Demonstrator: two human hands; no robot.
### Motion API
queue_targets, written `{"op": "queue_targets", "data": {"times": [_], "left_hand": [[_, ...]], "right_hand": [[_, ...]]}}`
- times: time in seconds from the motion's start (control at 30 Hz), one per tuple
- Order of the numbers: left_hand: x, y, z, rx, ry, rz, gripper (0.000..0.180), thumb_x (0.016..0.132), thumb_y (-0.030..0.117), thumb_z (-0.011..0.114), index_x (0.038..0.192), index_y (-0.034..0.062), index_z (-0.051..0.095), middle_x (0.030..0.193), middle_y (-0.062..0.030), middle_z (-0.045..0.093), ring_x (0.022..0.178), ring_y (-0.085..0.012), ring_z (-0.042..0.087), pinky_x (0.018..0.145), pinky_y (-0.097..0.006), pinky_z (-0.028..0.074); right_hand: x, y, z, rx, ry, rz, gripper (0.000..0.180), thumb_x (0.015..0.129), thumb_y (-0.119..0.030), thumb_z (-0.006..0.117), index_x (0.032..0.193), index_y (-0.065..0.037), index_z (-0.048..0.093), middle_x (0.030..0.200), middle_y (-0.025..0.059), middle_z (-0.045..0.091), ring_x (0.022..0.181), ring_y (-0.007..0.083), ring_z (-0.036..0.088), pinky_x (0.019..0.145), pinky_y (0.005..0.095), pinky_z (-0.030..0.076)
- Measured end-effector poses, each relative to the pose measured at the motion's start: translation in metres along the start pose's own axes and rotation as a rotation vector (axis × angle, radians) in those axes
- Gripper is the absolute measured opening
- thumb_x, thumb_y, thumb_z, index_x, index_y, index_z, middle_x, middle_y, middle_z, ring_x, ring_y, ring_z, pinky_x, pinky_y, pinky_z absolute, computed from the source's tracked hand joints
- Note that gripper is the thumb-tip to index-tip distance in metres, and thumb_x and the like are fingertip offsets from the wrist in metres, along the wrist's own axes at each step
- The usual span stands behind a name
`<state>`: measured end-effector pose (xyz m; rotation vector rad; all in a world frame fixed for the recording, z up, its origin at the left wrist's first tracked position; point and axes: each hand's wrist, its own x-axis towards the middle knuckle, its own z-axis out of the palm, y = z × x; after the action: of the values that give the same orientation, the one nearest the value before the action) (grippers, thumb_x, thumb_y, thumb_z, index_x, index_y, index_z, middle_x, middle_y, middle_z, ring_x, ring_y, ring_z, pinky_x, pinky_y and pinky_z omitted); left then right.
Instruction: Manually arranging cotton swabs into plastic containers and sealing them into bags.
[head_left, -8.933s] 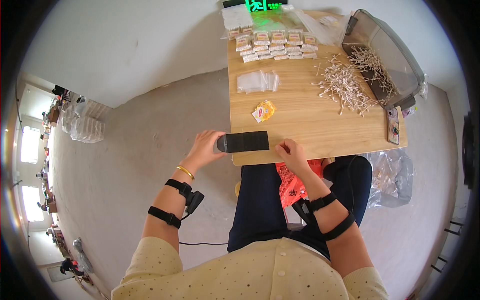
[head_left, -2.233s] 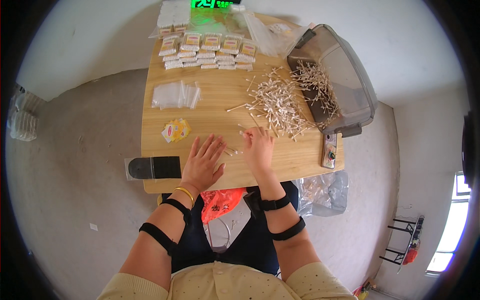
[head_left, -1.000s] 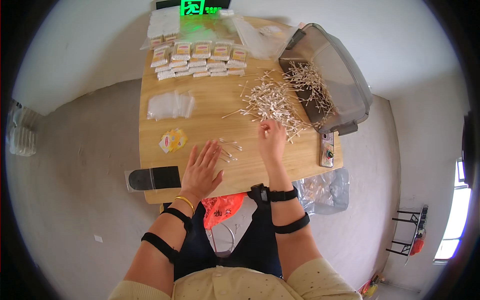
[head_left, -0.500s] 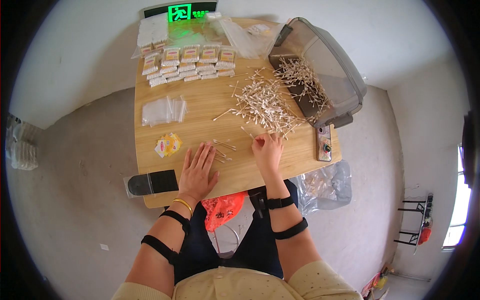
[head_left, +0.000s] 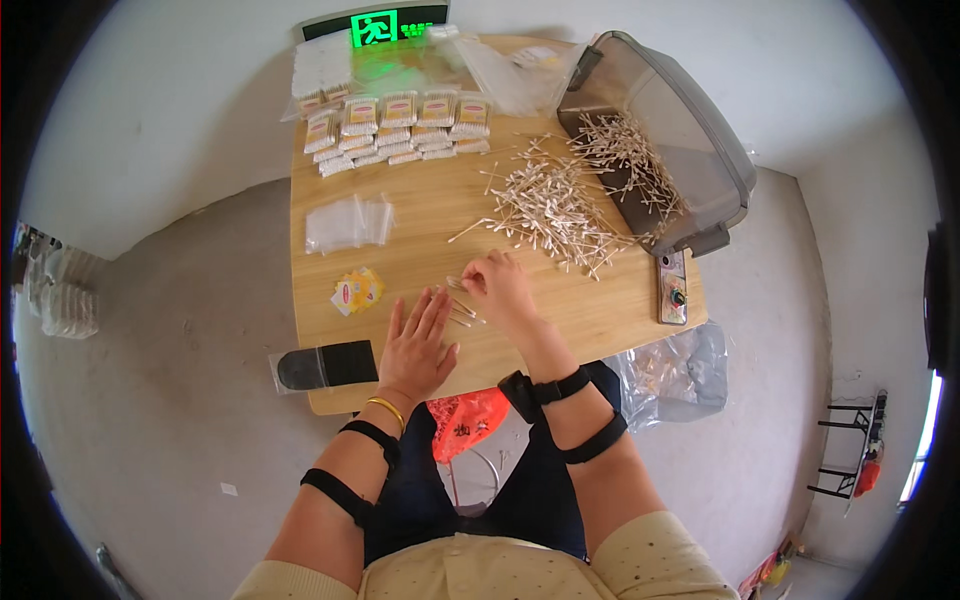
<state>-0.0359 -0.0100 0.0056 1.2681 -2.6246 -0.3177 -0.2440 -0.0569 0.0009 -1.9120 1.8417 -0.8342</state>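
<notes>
My left hand (head_left: 420, 350) lies flat on the table with its fingers stretched out, the fingertips beside a few loose cotton swabs (head_left: 463, 312). Just to its right, my right hand (head_left: 500, 290) is closed in a pinch low over these swabs. A cotton swab (head_left: 455, 283) shows at its fingertips; how many it holds is hidden by the fingers. Beyond the right hand spreads a large heap of cotton swabs (head_left: 550, 205). Left of the left hand sits a small pile of yellow and white cards (head_left: 358, 290).
A grey translucent bin (head_left: 690, 140) lies tipped on its side, swabs spilling out. Packed swab bags (head_left: 398, 115) are stacked at the back left, with flat clear bags (head_left: 348, 223) nearer. A phone (head_left: 672, 288) rests at the right edge, a black pad (head_left: 325, 367) at the front left.
My right hand has moved left from beside the big heap to the small group of swabs, still pinched. My left hand stays flat on the table. The whole view has shifted slightly.
</notes>
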Motion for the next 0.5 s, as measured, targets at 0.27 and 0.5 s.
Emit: {"op": "queue_targets", "data": {"times": [0.27,0.5], "left_hand": [[0.002,0.000,0.000,-0.033,0.031,0.002,0.077,0.096,0.040,0.057,0.160,0.0077,0.031,0.168,-0.0069,0.029,0.156,-0.0262,0.026,0.128,-0.054,0.014],[0.000,-0.003,-0.002,-0.016,0.015,0.007,0.075,0.096,0.038,0.057,0.160,0.0081,0.032,0.167,-0.0082,0.031,0.155,-0.0268,0.027,0.128,-0.053,0.015]], "right_hand": [[0.000,-0.007,0.005,-0.045,0.034,0.013,0.010,0.084,-0.013,0.073,0.093,-0.013,0.070,0.097,0.0077,0.065,0.102,0.0320,0.060,0.087,0.0474,0.047],[0.038,-0.009,0.000,-0.131,0.211,-0.036,0.017,0.084,-0.011,0.072,0.100,-0.015,0.069,0.107,0.0110,0.061,0.108,0.0342,0.056,0.089,0.0455,0.046]]}}
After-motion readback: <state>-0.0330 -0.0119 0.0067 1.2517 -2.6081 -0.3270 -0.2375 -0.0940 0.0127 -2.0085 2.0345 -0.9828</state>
